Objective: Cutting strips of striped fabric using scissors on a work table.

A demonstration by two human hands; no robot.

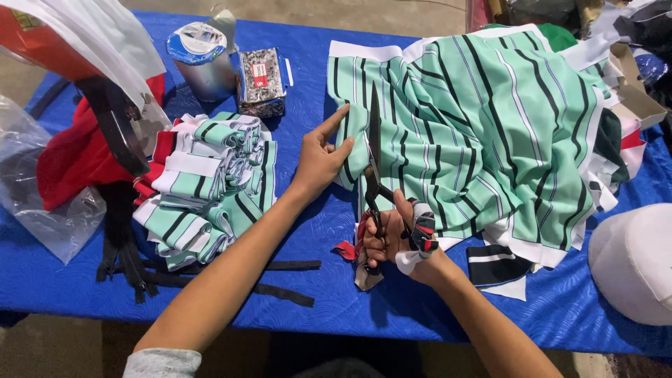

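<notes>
Head view: mint-green striped fabric (483, 133) spread over the blue table (336, 294), filling the area from centre out to 2 o'clock, its near-left edge pinned flat under the left hand (322, 157), fingers extended and pressing, not gripping. Right hand (392, 241) closed through the handles of black scissors (374, 168), a wrap of striped cloth round the thumb. Blades pointing to 12 o'clock, long axis running straight away from the body, lying along the fabric's left edge; blade opening hard to tell. Fabric likely light, soft and limp, prone to sliding and bunching, so best held flat just beside the cut line. Stripes slanting toward 1 o'clock. Pile of cut striped pieces (210, 189) at 9 o'clock, metal tin (201, 59) at 11 o'clock, white cap (633, 262) at 4 o'clock.
</notes>
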